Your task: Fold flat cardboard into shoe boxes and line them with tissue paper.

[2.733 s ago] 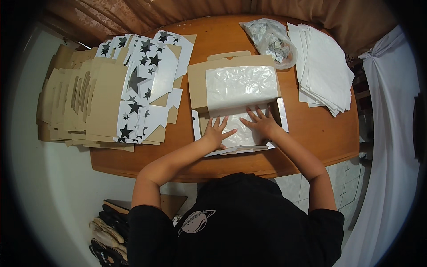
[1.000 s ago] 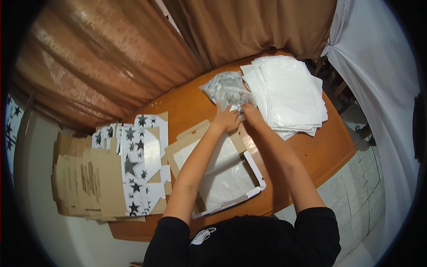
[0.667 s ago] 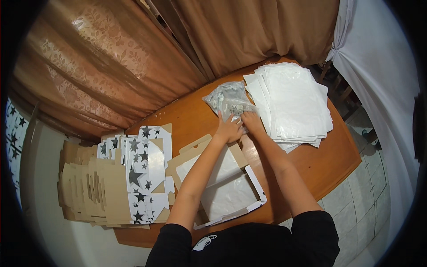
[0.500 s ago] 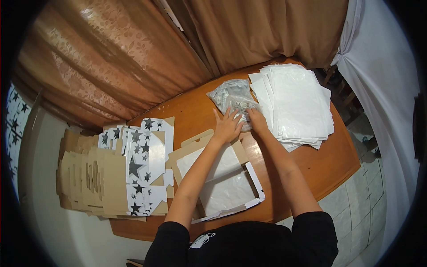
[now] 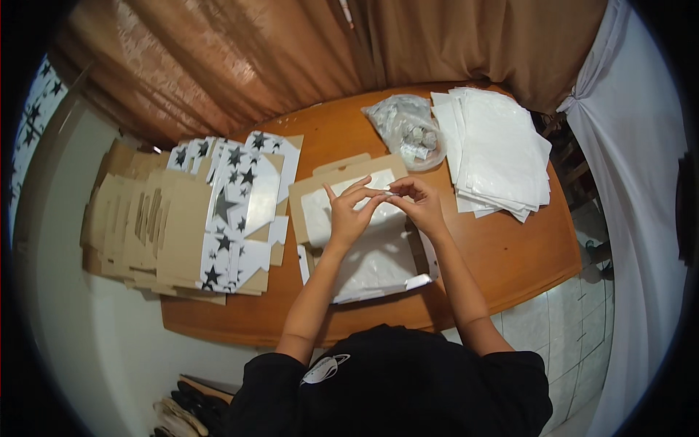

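Over an open cardboard box (image 5: 353, 169) both my hands meet fingertip to fingertip. My left hand (image 5: 352, 217) pinches with thumb and forefinger, its other fingers raised. My right hand (image 5: 422, 208) pinches at the same spot. Something tiny and pale seems to be between the fingertips, too small to name. Below them the box holds white sheeting (image 5: 375, 261) and its lid is folded back, with more white sheeting (image 5: 318, 211) against it. Beyond my hands lies a clear plastic bag (image 5: 418, 138) with small greyish-white rolled pieces inside; neither hand touches it.
Flattened star-printed cardboard (image 5: 244, 197) overlaps a row of brown cardboard blanks (image 5: 182, 233) on the left of the wooden table (image 5: 502, 251). A stack of white sheets (image 5: 502, 149) is at the back right. Brown curtains (image 5: 291, 58) hang behind the table; shoes (image 5: 189, 408) are on the floor.
Both hands have left the plastic bag and come back toward me, over the box, with their fingertips now together. The view has shifted, and the bag stays on the table.
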Demonstrator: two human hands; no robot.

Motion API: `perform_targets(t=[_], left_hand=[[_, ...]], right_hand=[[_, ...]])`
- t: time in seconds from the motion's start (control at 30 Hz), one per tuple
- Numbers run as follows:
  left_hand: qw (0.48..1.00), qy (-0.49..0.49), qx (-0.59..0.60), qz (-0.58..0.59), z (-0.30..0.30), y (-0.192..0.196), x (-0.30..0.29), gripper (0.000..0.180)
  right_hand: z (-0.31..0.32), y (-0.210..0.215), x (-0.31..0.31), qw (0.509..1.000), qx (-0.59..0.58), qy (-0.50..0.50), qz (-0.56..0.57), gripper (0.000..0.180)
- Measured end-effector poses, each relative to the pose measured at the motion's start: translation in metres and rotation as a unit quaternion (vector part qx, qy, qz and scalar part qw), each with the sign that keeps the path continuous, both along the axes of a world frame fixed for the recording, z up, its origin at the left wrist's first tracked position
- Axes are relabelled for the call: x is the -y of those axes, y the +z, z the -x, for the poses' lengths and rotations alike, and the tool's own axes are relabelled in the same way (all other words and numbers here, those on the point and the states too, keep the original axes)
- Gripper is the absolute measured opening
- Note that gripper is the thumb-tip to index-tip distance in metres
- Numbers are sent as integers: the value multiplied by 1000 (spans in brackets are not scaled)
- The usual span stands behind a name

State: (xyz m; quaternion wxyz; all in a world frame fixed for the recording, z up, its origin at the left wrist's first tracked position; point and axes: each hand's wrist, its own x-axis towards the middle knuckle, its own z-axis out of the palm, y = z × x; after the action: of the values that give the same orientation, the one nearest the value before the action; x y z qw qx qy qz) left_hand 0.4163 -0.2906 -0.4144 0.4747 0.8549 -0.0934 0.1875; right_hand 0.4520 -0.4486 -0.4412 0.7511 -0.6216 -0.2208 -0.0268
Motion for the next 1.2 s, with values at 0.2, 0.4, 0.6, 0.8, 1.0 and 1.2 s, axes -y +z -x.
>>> perform_targets(t=[0.2, 0.4, 0.6, 0.8, 1.0, 1.2], left_hand=[[997, 16, -32, 70, 75, 0, -32, 7], [987, 128, 12, 94, 120, 13, -63, 11], [964, 220, 14, 148, 139, -26, -90, 14], [960, 168, -17, 222, 138, -57, -96, 41], [904, 121, -163, 378, 100, -60, -115, 57], [879, 135, -215, 404, 72, -60, -115, 63]], right_hand=[[55, 11, -17, 970, -141, 178, -82, 11], [96, 68, -20, 979, 195, -65, -13, 19], [105, 24, -35, 973, 109, 75, 187, 25], [97, -41, -14, 980, -10, -18, 198, 31], [35, -40, 24, 984, -119, -61, 118, 36], [-7, -51, 24, 969, -234, -10, 80, 53]])
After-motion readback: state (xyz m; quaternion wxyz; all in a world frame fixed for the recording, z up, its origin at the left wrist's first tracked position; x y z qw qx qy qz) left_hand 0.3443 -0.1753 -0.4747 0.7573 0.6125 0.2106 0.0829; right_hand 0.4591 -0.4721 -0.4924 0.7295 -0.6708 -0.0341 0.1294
